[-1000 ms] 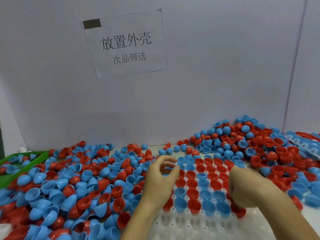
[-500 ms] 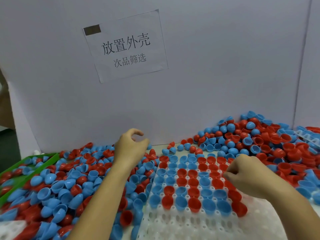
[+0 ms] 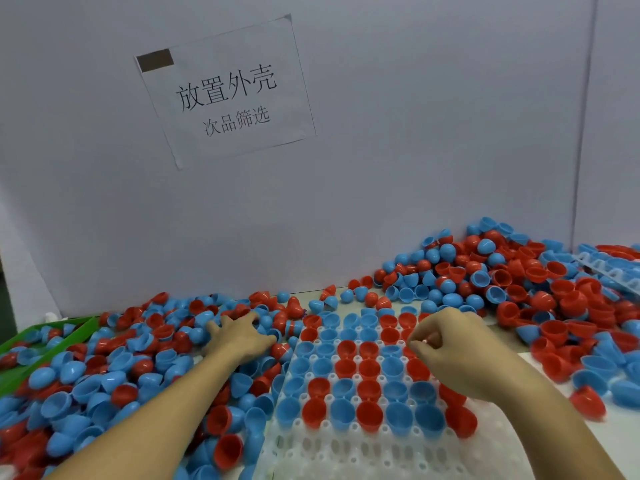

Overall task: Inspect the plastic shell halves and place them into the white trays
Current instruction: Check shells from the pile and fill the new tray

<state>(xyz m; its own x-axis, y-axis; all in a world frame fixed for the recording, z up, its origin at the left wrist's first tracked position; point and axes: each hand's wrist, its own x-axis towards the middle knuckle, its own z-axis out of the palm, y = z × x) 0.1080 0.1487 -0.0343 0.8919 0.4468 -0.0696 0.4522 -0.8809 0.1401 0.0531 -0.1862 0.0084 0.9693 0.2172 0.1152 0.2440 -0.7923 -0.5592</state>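
Observation:
A white tray (image 3: 346, 452) lies in front of me, its far rows filled with red and blue shell halves (image 3: 360, 368) sitting open side up. Its near rows are bare. My left hand (image 3: 239, 336) rests with spread fingers on the loose pile of red and blue shells (image 3: 104, 368) just left of the tray's far corner. My right hand (image 3: 446, 344) hovers over the tray's far right part with its fingers curled into a fist. Whether anything lies inside that fist is hidden.
A second heap of shells (image 3: 536, 289) rises at the right against the white partition wall. Another filled tray (image 3: 609, 268) pokes out at the far right. A green bin (image 3: 20, 344) with shells stands at the left edge. A paper sign (image 3: 225, 91) hangs on the wall.
My left hand left the tray's left edge, swung up and left, then came down with spread fingers onto the left pile. My right hand stayed curled over the tray.

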